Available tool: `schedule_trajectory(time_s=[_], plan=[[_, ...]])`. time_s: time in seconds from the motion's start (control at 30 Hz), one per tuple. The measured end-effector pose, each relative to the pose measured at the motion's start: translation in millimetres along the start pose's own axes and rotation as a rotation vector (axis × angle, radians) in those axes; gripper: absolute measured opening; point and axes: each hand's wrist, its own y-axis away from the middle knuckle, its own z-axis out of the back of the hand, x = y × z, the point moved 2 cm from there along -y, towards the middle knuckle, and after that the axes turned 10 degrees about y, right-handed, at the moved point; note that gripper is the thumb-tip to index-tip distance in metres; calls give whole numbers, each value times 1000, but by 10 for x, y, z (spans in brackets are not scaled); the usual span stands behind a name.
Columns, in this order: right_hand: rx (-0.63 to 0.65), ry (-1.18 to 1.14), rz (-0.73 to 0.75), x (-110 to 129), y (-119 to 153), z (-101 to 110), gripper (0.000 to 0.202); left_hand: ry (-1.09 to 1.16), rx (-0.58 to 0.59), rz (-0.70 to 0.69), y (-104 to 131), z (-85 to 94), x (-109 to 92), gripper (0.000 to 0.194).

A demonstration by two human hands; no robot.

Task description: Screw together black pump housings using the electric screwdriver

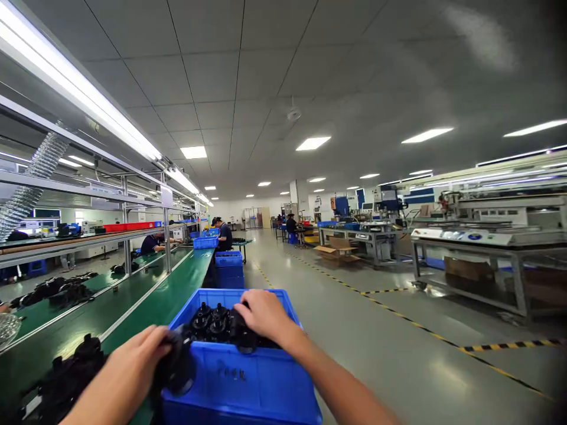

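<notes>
My left hand grips a black plastic part in front of the left corner of a blue crate. It is blurred, so its exact kind is unclear. My right hand is closed around another black part at the crate's near rim. Inside the crate sit several similar black housings with round necks, standing upright side by side. More black parts lie heaped on the green bench at lower left, beside my left forearm.
A green conveyor bench runs forward on the left under a metal frame. Farther black parts lie on it. Blue crates and a seated person are ahead. Machine tables stand right, past striped floor tape.
</notes>
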Motion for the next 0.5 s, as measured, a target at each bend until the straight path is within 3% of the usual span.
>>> schedule_trajectory(time_s=[0.1, 0.17, 0.23, 0.37, 0.5], plan=[[83, 115, -135, -696, -109, 13, 24, 154, 279, 37, -712, -706, -193, 31], [148, 146, -166, -1014, -120, -52, 24, 191, 321, 31, -1087, -1172, -315, 28], [222, 150, -159, -1210, -105, -157, 25, 222, 361, 40, -1312, -1577, -381, 27], [345, 125, -116, -1314, -58, -489, 26, 298, 507, 41, -1379, -2114, -358, 22], [345, 73, -97, -1267, 13, -849, 26, 398, 606, 69, -1244, -2316, -281, 32]])
